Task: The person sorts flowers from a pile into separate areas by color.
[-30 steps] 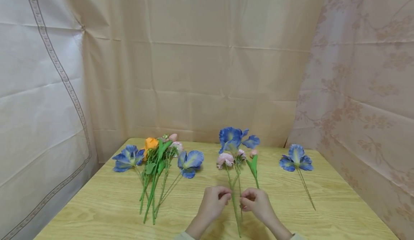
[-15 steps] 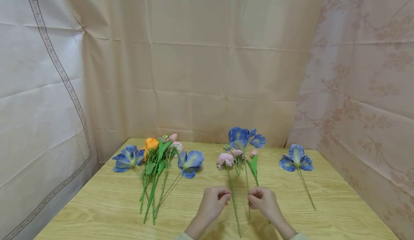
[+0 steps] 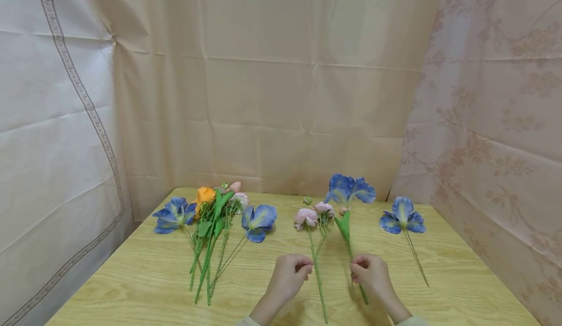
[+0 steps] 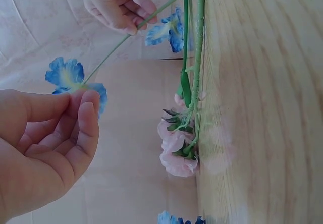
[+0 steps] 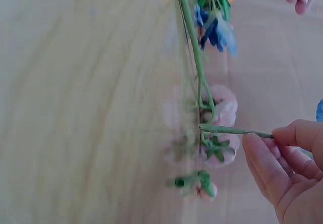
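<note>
My right hand [image 3: 373, 275] pinches the thin green stem [image 5: 227, 129] of a blue artificial iris [image 3: 350, 189] between thumb and fingers. The bloom is raised above the table, and the stem's cut end shows in the right wrist view. Beneath it, a pink tulip [image 3: 345, 226] with a green leaf lies on the wood, its bud partly covered. My left hand [image 3: 287, 273] hovers with loosely curled fingers, thumb touching the index finger and nothing visible in its grasp. Just to its right lies a branched stem of pale pink flowers [image 3: 306, 217] with a green bud.
A cluster with orange flowers [image 3: 205, 195], green stems and pink blooms lies at left on the wooden table [image 3: 145, 267]. Blue irises flank it, left [image 3: 175, 214] and right [image 3: 259, 222]. Another iris [image 3: 402, 213] lies at far right. Cloth curtains [image 3: 285, 96] surround the table.
My right hand has carried the iris to the right, from over the pink flowers to over the tulip. My left hand has stayed nearly still.
</note>
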### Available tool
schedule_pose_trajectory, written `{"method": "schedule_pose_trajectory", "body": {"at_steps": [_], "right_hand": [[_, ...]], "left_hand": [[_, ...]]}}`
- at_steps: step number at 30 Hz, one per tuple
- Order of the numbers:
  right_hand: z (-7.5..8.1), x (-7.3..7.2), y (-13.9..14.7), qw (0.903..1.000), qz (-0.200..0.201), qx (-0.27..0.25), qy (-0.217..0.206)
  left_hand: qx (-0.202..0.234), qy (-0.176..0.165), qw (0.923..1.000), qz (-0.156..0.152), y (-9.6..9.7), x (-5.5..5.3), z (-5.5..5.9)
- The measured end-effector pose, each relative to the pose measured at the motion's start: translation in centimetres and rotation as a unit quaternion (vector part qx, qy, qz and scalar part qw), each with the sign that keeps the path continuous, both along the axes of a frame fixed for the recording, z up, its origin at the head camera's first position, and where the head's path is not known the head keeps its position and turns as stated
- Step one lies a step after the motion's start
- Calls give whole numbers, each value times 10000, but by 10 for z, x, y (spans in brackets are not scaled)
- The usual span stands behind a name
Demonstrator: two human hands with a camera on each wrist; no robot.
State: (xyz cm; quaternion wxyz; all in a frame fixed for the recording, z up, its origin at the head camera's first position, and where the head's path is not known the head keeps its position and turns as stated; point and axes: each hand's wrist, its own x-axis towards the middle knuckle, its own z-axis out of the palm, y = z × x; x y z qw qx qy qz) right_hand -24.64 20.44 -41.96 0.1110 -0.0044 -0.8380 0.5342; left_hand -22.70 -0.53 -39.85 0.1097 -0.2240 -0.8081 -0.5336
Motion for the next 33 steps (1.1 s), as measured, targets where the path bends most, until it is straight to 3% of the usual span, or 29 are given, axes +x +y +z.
{"method": "schedule_pose_trajectory", "body": {"at_steps": [11, 19, 25, 33], "right_hand": [[6, -12, 46, 9983, -420, 407, 11], [2, -18, 70, 9971, -606, 460, -22], [2, -20, 83, 9970, -657, 399, -69], [8, -22, 94, 9948, -632, 779, -183]], "left_hand": [[43, 26, 10000, -13, -1, -1, -3], [33, -96, 9999, -122, -2, 1, -2], [12, -97, 9999, -120, -2, 0, -4], [22, -96, 9998, -164, -2, -1, -7]]}}
